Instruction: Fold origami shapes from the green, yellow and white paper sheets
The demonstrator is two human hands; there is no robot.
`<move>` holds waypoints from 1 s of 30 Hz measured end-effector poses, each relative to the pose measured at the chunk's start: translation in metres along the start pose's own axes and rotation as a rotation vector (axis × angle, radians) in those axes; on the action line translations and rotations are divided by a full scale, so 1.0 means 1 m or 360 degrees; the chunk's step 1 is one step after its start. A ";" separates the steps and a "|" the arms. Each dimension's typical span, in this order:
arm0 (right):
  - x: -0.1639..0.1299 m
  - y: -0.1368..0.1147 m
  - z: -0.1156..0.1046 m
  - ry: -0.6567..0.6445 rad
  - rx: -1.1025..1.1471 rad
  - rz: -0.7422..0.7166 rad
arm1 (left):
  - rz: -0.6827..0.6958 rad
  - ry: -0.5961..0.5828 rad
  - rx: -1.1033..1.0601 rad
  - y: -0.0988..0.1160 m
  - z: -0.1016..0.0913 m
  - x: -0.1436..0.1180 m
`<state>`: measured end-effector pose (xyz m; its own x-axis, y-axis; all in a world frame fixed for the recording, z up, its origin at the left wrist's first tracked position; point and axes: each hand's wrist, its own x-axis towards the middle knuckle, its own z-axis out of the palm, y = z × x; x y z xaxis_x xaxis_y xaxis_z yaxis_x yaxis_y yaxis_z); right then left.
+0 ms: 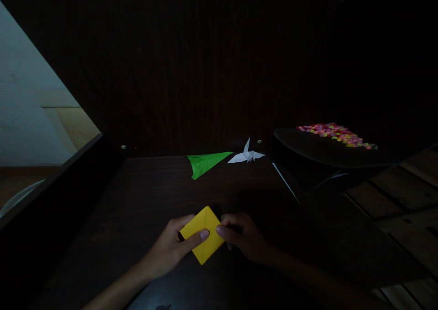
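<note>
yellow paper [201, 221]: folded into a compact flat diamond, one corner pointing away from the person, one toward. a straight crease or fold edge runs between these corners. faces smooth, edges crisp. located above the near part of the surface [147, 200], between the two hands; whether its underside touches the surface, cannot tell.

left hand [173, 244]: partly closed, pinching the paper from its left corner. thumb lies flat across the upper face; fingers mostly hidden behind.

right hand [244, 235]: fingers curled, thumb tip at the right edge of the paper, gripping that edge.

surface: dark brown, faint wood grain, dull sheen at the near edge.

beyond the paper, at the back of the surface: green paper [205, 164], folded, long wedge tapering to a point on the right, slightly wrinkled. its tip is close to a white bird [247, 156], folded paper, pointed ends, one thin fin standing up.

right of the bird: thin pale strip [285, 182], straight, slanting.

behind: upright dark panel [191, 73], streaked grain, small round fittings [123, 147] low down.

far right: dark shelf [297, 141], curved front edge, bearing a bumpy cluster [337, 133] of small pink, red and yellow pieces; material unclear. below it, wooden slats [407, 209] with dark gaps.
</note>
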<state>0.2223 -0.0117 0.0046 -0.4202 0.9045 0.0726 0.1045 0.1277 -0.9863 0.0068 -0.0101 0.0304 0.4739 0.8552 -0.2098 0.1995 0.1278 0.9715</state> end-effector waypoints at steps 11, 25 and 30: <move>-0.002 -0.004 -0.001 0.0018 -0.0140 -0.0100 | 0.0035 0.0086 0.0055 0.003 0.001 -0.001; -0.001 -0.005 -0.002 0.0023 -0.0169 -0.0075 | 0.0029 0.0090 -0.0018 0.004 -0.002 0.000; -0.001 -0.006 -0.001 0.0033 -0.0144 -0.0070 | -0.0020 -0.0117 0.0012 0.002 -0.003 -0.002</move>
<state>0.2233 -0.0125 0.0106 -0.4075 0.9053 0.1197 0.1676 0.2030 -0.9647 0.0035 -0.0098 0.0327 0.5331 0.8142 -0.2300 0.2123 0.1344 0.9679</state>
